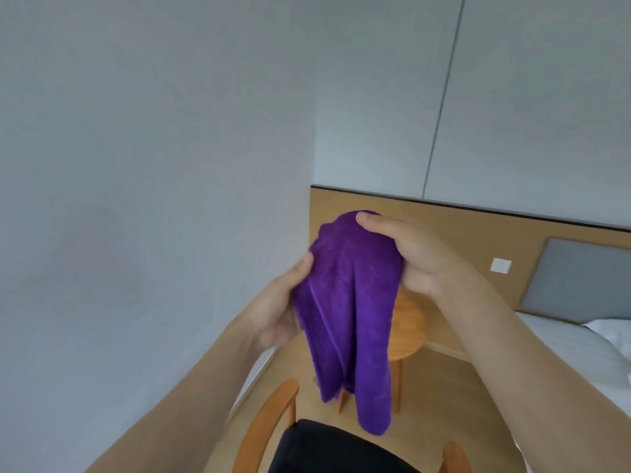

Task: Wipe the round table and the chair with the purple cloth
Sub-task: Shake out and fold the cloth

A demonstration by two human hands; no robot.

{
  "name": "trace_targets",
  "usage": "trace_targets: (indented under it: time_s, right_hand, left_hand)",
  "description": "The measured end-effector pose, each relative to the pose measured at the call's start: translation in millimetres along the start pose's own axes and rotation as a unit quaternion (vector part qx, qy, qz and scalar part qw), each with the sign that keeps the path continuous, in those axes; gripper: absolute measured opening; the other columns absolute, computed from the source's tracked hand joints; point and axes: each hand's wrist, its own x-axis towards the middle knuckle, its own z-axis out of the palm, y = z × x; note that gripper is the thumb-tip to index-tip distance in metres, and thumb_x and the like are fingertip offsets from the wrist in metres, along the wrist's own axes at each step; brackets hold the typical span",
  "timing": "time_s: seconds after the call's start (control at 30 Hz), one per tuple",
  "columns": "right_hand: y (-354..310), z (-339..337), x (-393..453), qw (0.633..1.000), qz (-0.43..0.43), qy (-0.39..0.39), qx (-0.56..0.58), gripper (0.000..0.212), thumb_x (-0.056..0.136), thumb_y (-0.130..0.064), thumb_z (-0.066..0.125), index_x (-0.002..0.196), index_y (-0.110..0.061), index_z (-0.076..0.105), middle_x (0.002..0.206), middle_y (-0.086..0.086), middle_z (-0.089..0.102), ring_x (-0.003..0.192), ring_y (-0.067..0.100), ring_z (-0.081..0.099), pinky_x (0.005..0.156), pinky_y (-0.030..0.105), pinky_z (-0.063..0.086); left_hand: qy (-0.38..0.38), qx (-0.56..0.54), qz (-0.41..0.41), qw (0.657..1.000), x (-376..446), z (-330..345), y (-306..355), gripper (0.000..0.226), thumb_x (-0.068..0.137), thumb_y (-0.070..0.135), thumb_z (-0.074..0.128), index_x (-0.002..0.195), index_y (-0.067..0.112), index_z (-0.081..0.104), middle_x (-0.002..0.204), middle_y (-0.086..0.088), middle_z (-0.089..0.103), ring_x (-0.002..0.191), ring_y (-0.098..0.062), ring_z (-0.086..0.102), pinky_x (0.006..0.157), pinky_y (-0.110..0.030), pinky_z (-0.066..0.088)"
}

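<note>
Purple cloth (348, 302): held up in the air by both hands, hanging in long folds above the round wooden surface (406, 322). Left hand (276, 308): grip curled round the cloth's left edge, thumb on the fabric. Right hand (409, 257): grip closed over the top fold. Chair (269, 425): wooden frame, dark seat, below the cloth. Bed (573, 349): at right.

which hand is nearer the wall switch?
Right. The right hand grips the cloth's top, just left of the switch; the left hand is beyond the cloth.
</note>
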Motion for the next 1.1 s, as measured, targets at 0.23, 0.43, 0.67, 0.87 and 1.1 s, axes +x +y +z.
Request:
trace_targets:
  time_s: [0.23,0.43,0.67,0.87,1.1]
  right_hand:
    - [42,44,-18,0.99,0.089,-0.07,0.089,0.05,0.075,-0.027,0.081,0.118,-0.003,0.071,0.116,0.015,0.075,0.099,0.024,0.075,0.08,0.034,0.063]
    - [135,121,-89,0.955,0.15,-0.254,0.028,0.051,0.075,-0.031,0.087,0.12,-0.013,0.073,0.123,0.015,0.072,0.114,0.031,0.071,0.092,0.041,0.059]
    - [210,276,-190,0.897,0.179,-0.385,-0.126,0.023,0.088,-0.033,0.079,0.103,-0.016,0.081,0.109,0.008,0.078,0.104,0.024,0.074,0.087,0.035,0.056]
    - [240,452,-299,0.869,0.046,-0.419,-0.26,0.047,0.081,-0.044,0.084,0.075,0.002,0.072,0.079,0.012,0.076,0.069,0.027,0.07,0.067,0.034,0.049]
    - [255,626,-426,0.859,-0.122,-0.452,-0.207,0.028,0.081,-0.047,0.082,0.09,-0.022,0.073,0.112,-0.014,0.065,0.104,0.003,0.06,0.085,0.006,0.039]
  left_hand:
    - [0.093,-0.015,-0.029,0.995,-105,7,-59,0.045,0.085,0.022,0.074,0.126,0.007,0.062,0.119,-0.014,0.069,0.104,-0.03,0.069,0.089,-0.042,0.056]
    - [0.301,-0.04,0.061,0.951,-231,-16,-48,0.034,0.095,0.011,0.062,0.128,0.0,0.064,0.123,-0.024,0.069,0.114,-0.041,0.067,0.091,-0.045,0.059]
    - [0.493,0.068,0.027,0.867,-458,-57,-70,0.018,0.1,0.007,0.06,0.106,-0.005,0.073,0.108,-0.025,0.074,0.1,-0.038,0.073,0.081,-0.04,0.061]
    - [0.675,0.097,-0.038,0.731,-678,-64,-77,0.028,0.078,0.012,0.086,0.097,-0.006,0.075,0.095,-0.02,0.077,0.093,-0.036,0.075,0.091,-0.055,0.058]
    - [0.784,0.061,-0.053,0.616,-868,-57,-78,0.09,0.041,0.043,0.097,0.114,0.0,0.063,0.107,-0.016,0.073,0.095,-0.033,0.073,0.088,-0.05,0.06]
